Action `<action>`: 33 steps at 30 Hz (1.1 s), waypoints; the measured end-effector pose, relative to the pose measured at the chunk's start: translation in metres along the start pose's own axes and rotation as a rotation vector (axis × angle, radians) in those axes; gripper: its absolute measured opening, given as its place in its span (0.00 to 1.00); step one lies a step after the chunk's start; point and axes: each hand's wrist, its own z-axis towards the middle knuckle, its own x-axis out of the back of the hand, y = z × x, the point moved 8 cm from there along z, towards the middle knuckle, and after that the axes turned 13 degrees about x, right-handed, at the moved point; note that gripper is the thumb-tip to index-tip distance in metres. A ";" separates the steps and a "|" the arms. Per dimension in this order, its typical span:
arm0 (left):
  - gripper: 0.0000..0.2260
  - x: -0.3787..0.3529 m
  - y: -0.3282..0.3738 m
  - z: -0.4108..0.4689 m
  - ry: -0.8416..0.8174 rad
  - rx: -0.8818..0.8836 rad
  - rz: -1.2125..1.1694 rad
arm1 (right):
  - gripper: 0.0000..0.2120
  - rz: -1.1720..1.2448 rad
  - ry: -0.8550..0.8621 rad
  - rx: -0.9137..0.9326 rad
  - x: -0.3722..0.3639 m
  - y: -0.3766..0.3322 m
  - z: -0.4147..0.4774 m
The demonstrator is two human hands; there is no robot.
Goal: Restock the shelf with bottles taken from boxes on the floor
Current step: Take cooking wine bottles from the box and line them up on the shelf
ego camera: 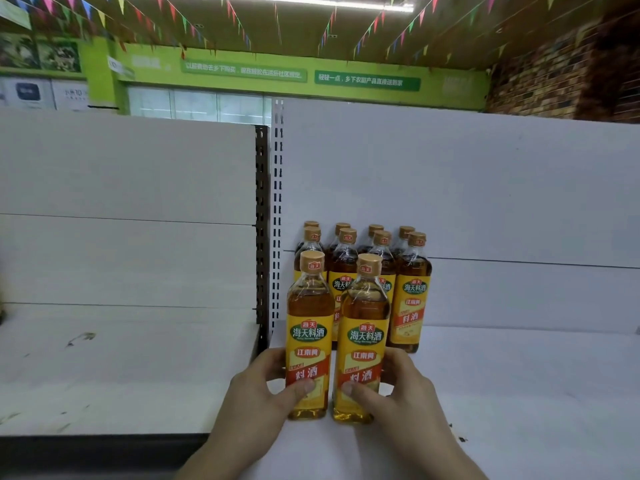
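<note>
Fingers (274,359) of the left hand (254,401) wrap the far side of the left bottle (309,332), with the thumb pressed on the lower label at the front, so the grip is low on the body. Right hand (407,401) mirrors it: fingers (394,362) round the back of the right bottle (363,336), thumb on the label front. Both wrists enter from 6 o'clock. The two bottles are side by side with a thin gap between them, near the front of the white shelf (519,375). Left one is upright; right one tilts a little, cap toward 1 o'clock. Bases are at shelf-surface level; touching or just clear, cannot tell. Both have amber liquid, tan caps, and yellow labels with a green badge and red band. At 12 o'clock from the held pair, against the back panel (450,185), stand the stocked bottles (414,289): eight caps visible, four across and two deep, same product, upright, packed close. The held pair is just in front of that block and partly hides it. Slotted upright (277,202) at 11 o'clock splits this bay from the neighbouring shelf (104,368) at 9 o'clock, which shows scuff marks. Green wall signs (367,81) and coloured bunting (120,1) are at 12 o'clock up top; brick wall (554,74) at 2 o'clock.
</note>
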 end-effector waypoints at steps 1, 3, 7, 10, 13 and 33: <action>0.21 -0.001 0.001 0.002 -0.003 -0.003 0.002 | 0.27 -0.004 0.001 -0.001 -0.001 0.001 0.002; 0.20 -0.003 0.003 0.006 -0.006 -0.013 0.003 | 0.25 -0.011 -0.002 -0.006 -0.003 0.004 0.007; 0.20 -0.006 0.004 0.015 0.005 -0.026 0.012 | 0.23 -0.015 -0.004 -0.002 -0.005 0.009 0.016; 0.19 -0.008 0.004 0.020 0.015 -0.028 0.031 | 0.24 -0.004 0.000 -0.005 -0.007 0.010 0.021; 0.18 -0.009 0.006 0.025 0.026 -0.040 0.036 | 0.23 0.011 0.003 -0.005 -0.008 0.009 0.027; 0.20 -0.021 0.008 0.067 0.013 -0.038 0.069 | 0.24 -0.063 0.019 -0.001 -0.023 0.019 0.062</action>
